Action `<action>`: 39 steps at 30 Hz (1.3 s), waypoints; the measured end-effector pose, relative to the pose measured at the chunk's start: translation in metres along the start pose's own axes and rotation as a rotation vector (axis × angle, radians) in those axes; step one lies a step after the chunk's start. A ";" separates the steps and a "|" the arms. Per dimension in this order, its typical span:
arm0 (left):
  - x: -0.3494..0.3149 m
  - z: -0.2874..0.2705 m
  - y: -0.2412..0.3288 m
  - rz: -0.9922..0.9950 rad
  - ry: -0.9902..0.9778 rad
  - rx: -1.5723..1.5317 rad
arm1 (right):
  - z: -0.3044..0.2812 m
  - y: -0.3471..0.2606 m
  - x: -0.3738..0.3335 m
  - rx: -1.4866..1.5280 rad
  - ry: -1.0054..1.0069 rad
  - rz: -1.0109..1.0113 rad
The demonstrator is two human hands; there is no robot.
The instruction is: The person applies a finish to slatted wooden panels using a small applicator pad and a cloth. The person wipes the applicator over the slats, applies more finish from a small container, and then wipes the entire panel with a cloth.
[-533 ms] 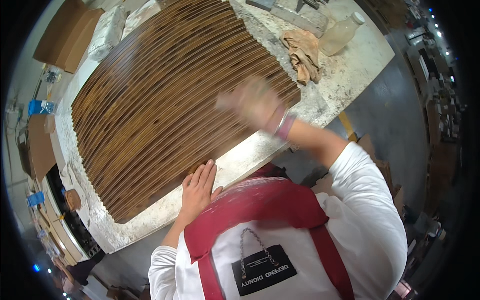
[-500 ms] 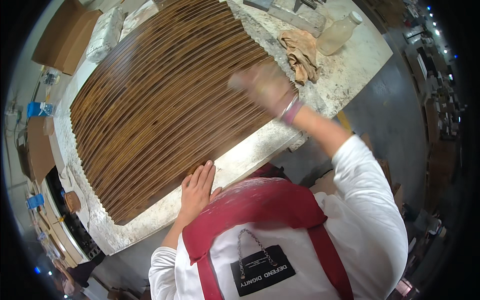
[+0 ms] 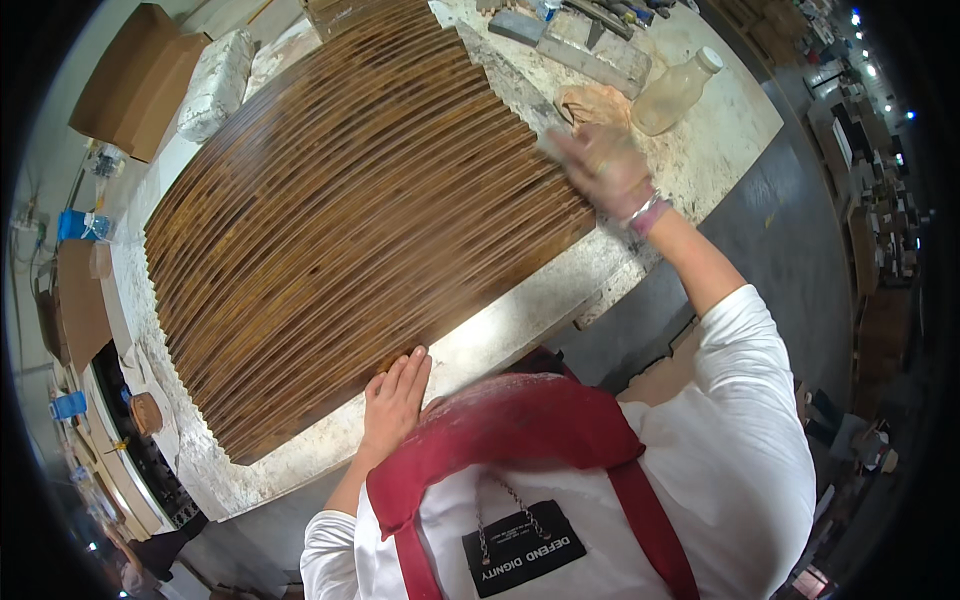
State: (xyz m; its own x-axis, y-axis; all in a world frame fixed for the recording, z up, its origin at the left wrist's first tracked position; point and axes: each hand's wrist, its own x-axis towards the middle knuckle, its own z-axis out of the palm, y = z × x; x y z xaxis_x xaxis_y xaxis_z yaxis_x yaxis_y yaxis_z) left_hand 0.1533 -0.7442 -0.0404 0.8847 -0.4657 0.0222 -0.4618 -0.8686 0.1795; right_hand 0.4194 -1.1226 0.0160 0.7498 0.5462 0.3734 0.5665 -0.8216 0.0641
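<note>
"White surface (image 3: pixel 500 318), dusty and marked, with grey floor (image 3: pixel 735 235) past its edge at three o'clock. What crowds it, counting from the middle of the panel with twelve at the top?"

"At two o'clock, a crumpled tan cloth (image 3: pixel 590 103), then a cloudy bottle (image 3: pixel 680 95) with a white cap, and beyond the cloth a grey block (image 3: pixel 595 52). Between ten and eleven, a white bundle (image 3: pixel 218 85), with an open cardboard box (image 3: pixel 130 85) just past it."

"And the panel itself?"

"That slatted brown panel (image 3: pixel 340 250) lies flat and fills most of the surface, its slats running roughly from eight o'clock to two. Its end near the cloth is stepped like teeth."

"Where are the hands?"

"The left hand (image 3: pixel 395 400) rests on the near edge, between five and six, fingers stretched out and nearly together, gripping nothing visible. The right hand (image 3: pixel 605 170) is over the toothed end, between two and three, overlapping the cloth from this view. It's blurred; I can't tell how far its fingers are open or whether they hold something."

"Room to move?"

"A strip of surface runs along the near edge, from four to seven. The red apron (image 3: pixel 500 430) stands close to it at five. More surface shows beside the bottle, toward the corner."
</note>
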 end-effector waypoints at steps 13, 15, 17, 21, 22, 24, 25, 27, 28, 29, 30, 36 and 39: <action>-0.001 0.000 -0.007 0.016 -0.046 0.064 | 0.050 -0.205 0.075 0.704 0.310 -0.412; -0.004 0.003 -0.007 0.019 -0.030 0.083 | 0.019 -0.152 0.085 0.225 -0.057 -0.342; 0.000 0.000 -0.007 0.051 -0.015 0.112 | 0.055 -0.077 0.090 0.096 0.117 -0.106; 0.001 -0.005 -0.005 0.034 -0.047 0.111 | 0.048 -0.094 0.111 0.062 -0.016 -0.117; -0.001 -0.001 -0.004 0.020 -0.041 0.116 | 0.048 -0.124 0.111 0.146 -0.015 -0.275; 0.000 0.002 -0.005 0.024 -0.034 0.122 | 0.054 -0.139 0.094 0.334 0.124 -0.370; -0.002 0.003 -0.005 0.018 -0.038 0.104 | 0.047 -0.122 0.104 0.061 -0.132 -0.295; -0.001 0.003 -0.005 0.034 -0.030 0.129 | 0.057 -0.052 0.104 0.062 0.003 0.042; -0.001 0.002 -0.005 0.034 -0.025 0.151 | 0.058 -0.021 0.106 0.065 -0.121 0.285; 0.000 0.004 -0.008 0.047 -0.022 0.137 | 0.059 0.007 0.100 -0.032 -0.077 0.337; -0.001 0.003 -0.008 0.048 -0.017 0.138 | 0.056 0.004 0.101 -0.018 -0.095 0.300; 0.001 0.000 -0.007 0.052 -0.015 0.144 | 0.051 0.013 0.078 0.061 -0.100 0.228; 0.002 0.000 -0.010 0.036 -0.007 0.053 | 0.040 0.006 0.095 0.086 -0.003 0.221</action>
State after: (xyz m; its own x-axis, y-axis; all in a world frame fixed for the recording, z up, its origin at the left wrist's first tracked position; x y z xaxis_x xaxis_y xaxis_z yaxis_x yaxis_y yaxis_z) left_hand 0.1595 -0.7366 -0.0425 0.8669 -0.4980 0.0205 -0.4964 -0.8588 0.1265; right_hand 0.5074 -1.0691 0.0143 0.8597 0.3556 0.3666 0.4156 -0.9043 -0.0976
